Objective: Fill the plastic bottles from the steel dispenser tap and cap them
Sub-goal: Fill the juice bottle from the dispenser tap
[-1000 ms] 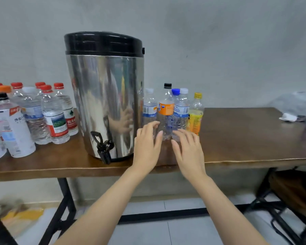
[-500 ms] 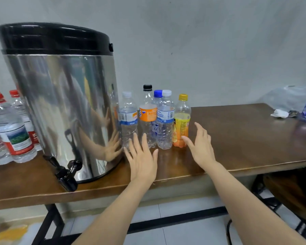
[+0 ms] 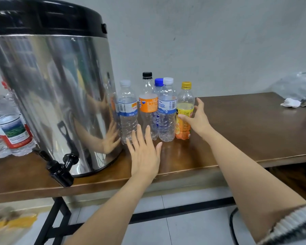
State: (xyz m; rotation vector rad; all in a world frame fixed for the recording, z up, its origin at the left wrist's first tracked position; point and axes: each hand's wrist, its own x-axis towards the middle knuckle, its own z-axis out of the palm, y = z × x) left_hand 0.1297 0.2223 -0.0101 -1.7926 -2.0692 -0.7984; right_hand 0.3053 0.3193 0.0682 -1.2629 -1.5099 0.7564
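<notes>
**Bottle pick-up at the dispenser: hand state and handling notes**

Found the right hand (image 3: 196, 119) released, with fingers spread. Saw its thumb across the front of the yellow-capped bottle (image 3: 185, 101) and its fingers past the bottle's right side. Could not tell whether skin touched plastic; saw no grip closed. Found the left hand (image 3: 145, 152) released as well, palm down and fingers straight, over the front of the table (image 3: 245, 124). Saw its fingertips just short of the clear white-capped bottle (image 3: 127, 114), holding nothing.

Located the bottles to be filled in a tight upright cluster just right of the steel dispenser (image 3: 57, 85). Counted, left to right, the clear white-capped bottle, the orange-labelled bottle (image 3: 148, 105), the blue-capped bottle (image 3: 158, 82) behind, the blue-labelled bottle (image 3: 167, 110) and the yellow-capped bottle. Saw all five capped and apparently empty. Located the tap (image 3: 62, 169) low on the dispenser's front, overhanging the table edge, well apart from the cluster. Noted red-capped bottles (image 3: 12, 131) holding water on the dispenser's far side.

Judged the empty bottles very light, thin-walled, easy to dent and easy to topple into their neighbours. Judged the labelled mid-body the best hold, with a light squeeze only. Judged the second hand needed at the cap for unscrewing. Expected much more weight once filled, and slippery plastic if wetted at the tap
</notes>
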